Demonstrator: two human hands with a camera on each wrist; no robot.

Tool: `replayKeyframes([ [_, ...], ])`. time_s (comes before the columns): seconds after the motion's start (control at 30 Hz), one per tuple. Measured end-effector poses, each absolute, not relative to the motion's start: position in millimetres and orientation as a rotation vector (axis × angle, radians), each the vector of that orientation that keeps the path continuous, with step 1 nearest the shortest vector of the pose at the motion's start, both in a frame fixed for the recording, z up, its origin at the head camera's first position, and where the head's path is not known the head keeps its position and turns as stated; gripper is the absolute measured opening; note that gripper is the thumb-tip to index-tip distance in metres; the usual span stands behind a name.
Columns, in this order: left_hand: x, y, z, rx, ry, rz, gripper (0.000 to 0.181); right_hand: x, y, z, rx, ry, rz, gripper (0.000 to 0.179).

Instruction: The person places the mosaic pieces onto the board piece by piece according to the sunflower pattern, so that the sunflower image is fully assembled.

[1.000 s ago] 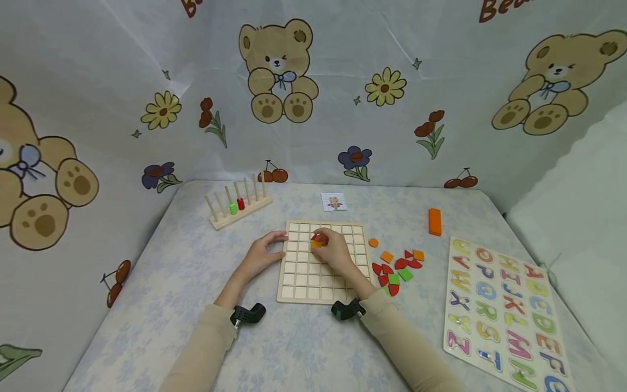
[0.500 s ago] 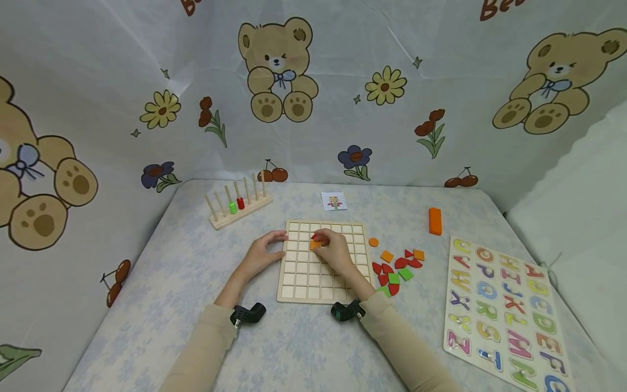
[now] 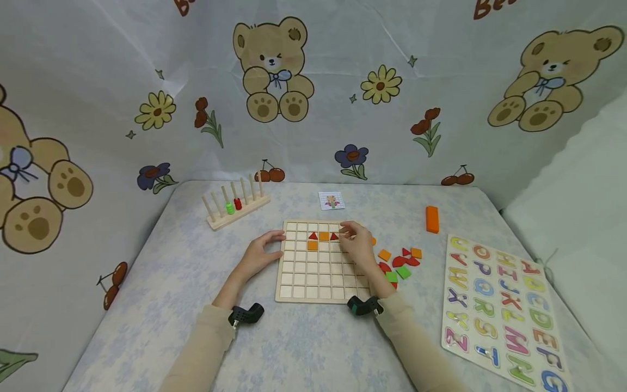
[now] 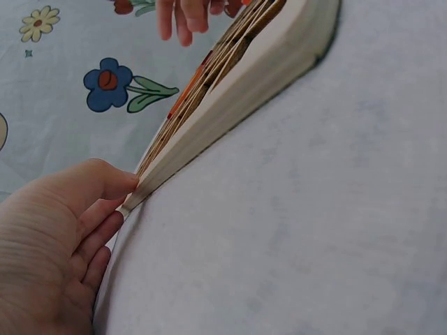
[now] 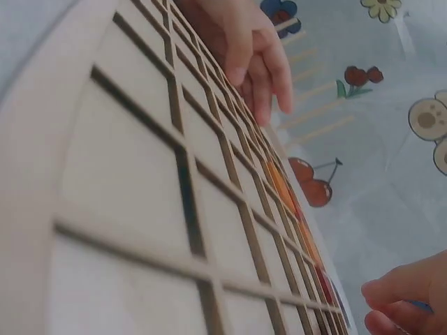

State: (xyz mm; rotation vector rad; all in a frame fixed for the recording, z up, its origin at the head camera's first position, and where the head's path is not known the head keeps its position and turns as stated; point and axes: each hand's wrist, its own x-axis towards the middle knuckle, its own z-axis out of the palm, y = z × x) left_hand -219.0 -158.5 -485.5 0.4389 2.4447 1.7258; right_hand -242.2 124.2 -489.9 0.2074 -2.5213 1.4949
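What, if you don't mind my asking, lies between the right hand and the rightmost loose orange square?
Between the right hand and the rightmost square lie an orange disc, another orange square and a red triangle, all on the table.

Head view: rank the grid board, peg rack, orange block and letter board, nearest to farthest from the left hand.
1. Grid board: its left edge touches the left hand.
2. Peg rack: beyond the hand, slightly left.
3. Orange block: right of the grid board.
4. Letter board: far right.

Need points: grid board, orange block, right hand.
Grid board (image 3: 324,267), head view, bare cell near the middle.
Orange block (image 3: 432,219), head view, middle of upper face.
Right hand (image 3: 357,244), head view, back of the hand.
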Motion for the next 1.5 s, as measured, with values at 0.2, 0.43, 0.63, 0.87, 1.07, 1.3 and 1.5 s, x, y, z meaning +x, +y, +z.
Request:
replayKeyframes([
  [0.2, -220, -160, -487, 0.438, 2.450, 1.724, 0.053, -242, 160, -494, 0.064, -2.506, 1.439, 0.035],
  [0.43, -220, -160, -487, 0.443, 2.437, 1.730, 0.054, -240, 181, -500, -0.103, -2.558, 1.377, 0.038],
  [0.63, -221, -159, -490, 0.435, 2.425, 1.731, 0.054, -238, 183, -501, -0.134, -2.576, 1.388, 0.038],
  [0.87, -221, -160, -490, 0.437, 2.426, 1.740, 0.054, -237, 176, -497, -0.110, -2.526, 1.396, 0.037],
  [1.07, -219, -159, -487, 0.445, 2.425, 1.736, 0.054, -237, 173, -496, -0.124, -2.557, 1.387, 0.037],
  [1.3, -218, -159, -486, 0.439, 2.433, 1.738, 0.054, -236, 181, -496, -0.133, -2.602, 1.404, 0.040],
  [1.5, -218, -159, -487, 0.443, 2.431, 1.745, 0.054, -237, 186, -496, -0.190, -2.638, 1.431, 0.042],
])
